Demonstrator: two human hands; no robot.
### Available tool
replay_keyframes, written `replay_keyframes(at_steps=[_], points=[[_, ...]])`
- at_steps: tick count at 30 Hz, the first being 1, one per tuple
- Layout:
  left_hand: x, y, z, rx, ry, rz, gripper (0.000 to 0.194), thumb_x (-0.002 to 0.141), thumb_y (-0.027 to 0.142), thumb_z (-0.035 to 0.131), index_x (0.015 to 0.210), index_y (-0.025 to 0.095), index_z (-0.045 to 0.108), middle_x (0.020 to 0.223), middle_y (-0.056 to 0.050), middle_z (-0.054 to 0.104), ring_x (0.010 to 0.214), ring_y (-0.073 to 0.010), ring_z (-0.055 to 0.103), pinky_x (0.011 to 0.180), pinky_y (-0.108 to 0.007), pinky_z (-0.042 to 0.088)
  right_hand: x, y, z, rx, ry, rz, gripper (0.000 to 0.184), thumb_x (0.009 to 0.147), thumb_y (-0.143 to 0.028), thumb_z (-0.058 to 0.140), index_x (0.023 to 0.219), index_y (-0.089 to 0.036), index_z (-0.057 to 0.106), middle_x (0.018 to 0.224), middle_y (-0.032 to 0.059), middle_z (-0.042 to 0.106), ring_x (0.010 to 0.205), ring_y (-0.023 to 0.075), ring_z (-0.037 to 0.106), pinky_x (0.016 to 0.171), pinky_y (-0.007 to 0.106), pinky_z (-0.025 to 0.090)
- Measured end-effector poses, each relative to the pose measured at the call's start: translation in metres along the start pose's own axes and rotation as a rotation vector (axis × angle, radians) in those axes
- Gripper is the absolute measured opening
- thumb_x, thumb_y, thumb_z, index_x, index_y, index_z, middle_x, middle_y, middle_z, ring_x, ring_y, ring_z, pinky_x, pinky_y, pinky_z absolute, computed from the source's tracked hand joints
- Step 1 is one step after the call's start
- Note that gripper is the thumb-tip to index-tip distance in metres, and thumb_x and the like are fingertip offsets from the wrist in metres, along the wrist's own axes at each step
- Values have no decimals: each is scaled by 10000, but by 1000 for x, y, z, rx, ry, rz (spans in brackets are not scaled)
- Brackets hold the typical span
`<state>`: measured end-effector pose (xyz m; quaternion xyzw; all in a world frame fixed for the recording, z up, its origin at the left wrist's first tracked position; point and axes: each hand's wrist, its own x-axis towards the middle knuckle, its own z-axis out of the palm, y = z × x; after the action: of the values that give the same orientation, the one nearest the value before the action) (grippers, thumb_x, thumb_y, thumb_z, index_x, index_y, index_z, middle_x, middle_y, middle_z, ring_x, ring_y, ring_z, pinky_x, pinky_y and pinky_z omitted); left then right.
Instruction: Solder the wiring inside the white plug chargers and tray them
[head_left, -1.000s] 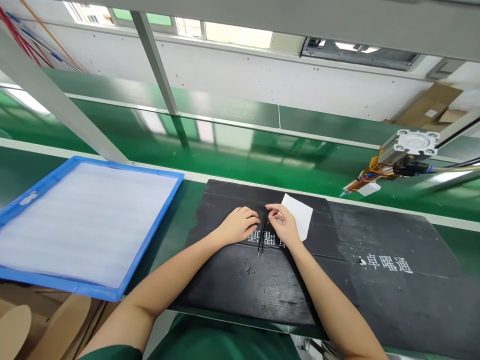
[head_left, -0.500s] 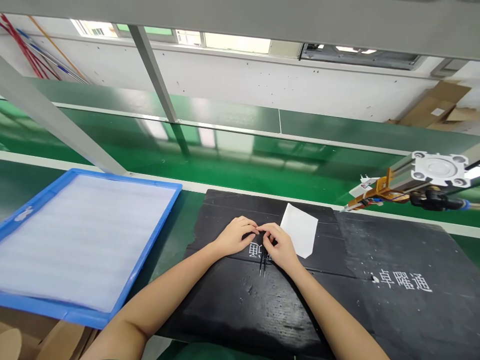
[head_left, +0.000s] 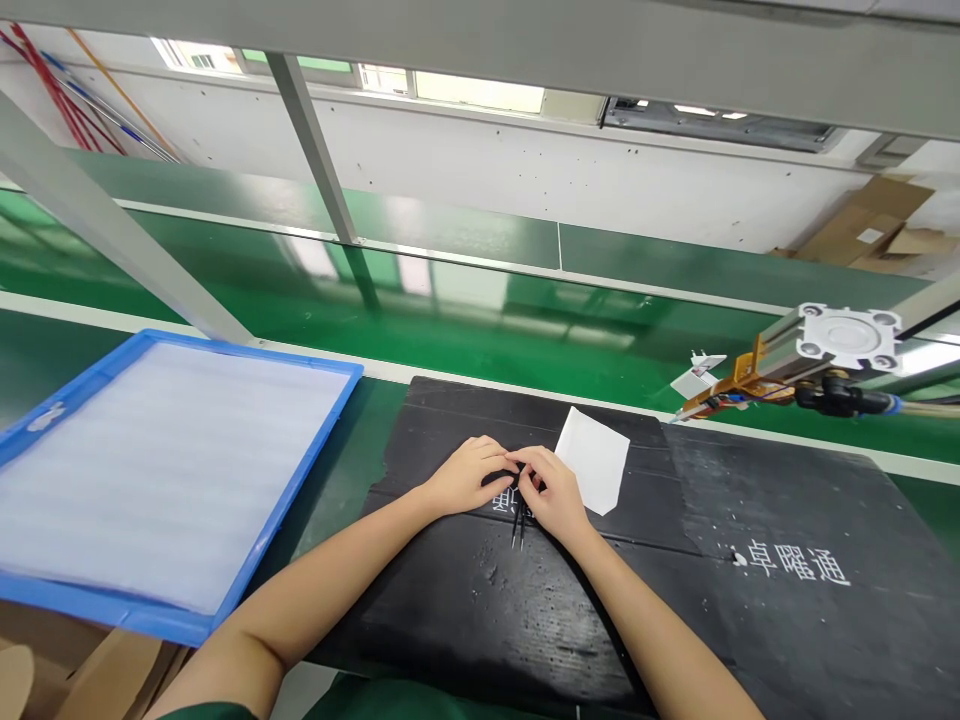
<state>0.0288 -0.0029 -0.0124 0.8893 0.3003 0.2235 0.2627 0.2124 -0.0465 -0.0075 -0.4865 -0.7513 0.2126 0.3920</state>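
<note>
My left hand (head_left: 471, 474) and my right hand (head_left: 551, 492) meet fingertip to fingertip on a black mat (head_left: 480, 610). Both have curled, pinched fingers. Black tweezers (head_left: 517, 524) stick out toward me from between the two hands, their upper end hidden under the fingers, so I cannot say which hand grips them. Anything small pinched at the fingertips is hidden. A white slip of paper (head_left: 596, 458) lies flat on the mat just right of my right hand.
A blue tray (head_left: 315, 455) lined with white foam sits at the left. A second black mat (head_left: 810, 590) with white characters lies to the right. A pneumatic cylinder fixture (head_left: 810, 355) stands at the right over the green conveyor belt (head_left: 465, 320). Cardboard shows at bottom left.
My hands have closed together until the fingertips touch, and the tweezers now sit between them. The view has shifted slightly; the paper stays in place.
</note>
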Motion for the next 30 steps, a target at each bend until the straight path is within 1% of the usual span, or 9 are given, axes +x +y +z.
replay_keyframes(at_steps=[4, 11, 30], points=[[-1, 3, -1, -19, -19, 24, 184, 918, 236, 514, 1043, 201, 645, 993, -50, 676, 967, -182, 596, 904, -343, 456, -1, -1, -1, -13, -1, -1, 376, 811, -59, 452, 1065, -258, 645, 957, 49, 676, 698, 160, 604, 561, 282, 519], [0, 1, 0, -35, -7, 13, 196, 924, 219, 493, 1042, 201, 648, 989, -50, 682, 950, -178, 606, 890, -336, 462, -1, -1, 0, -12, 9, -21, 376, 821, -57, 445, 1078, -251, 639, 973, 54, 679, 707, 157, 614, 558, 278, 525], [1, 4, -2, -29, 10, 22, 167, 915, 207, 509, 977, 198, 665, 905, -40, 676, 905, -170, 608, 851, -316, 468, 0, -2, -2, -19, -11, -25, 386, 810, -65, 447, 1079, -259, 644, 950, 48, 684, 711, 164, 623, 576, 286, 534]])
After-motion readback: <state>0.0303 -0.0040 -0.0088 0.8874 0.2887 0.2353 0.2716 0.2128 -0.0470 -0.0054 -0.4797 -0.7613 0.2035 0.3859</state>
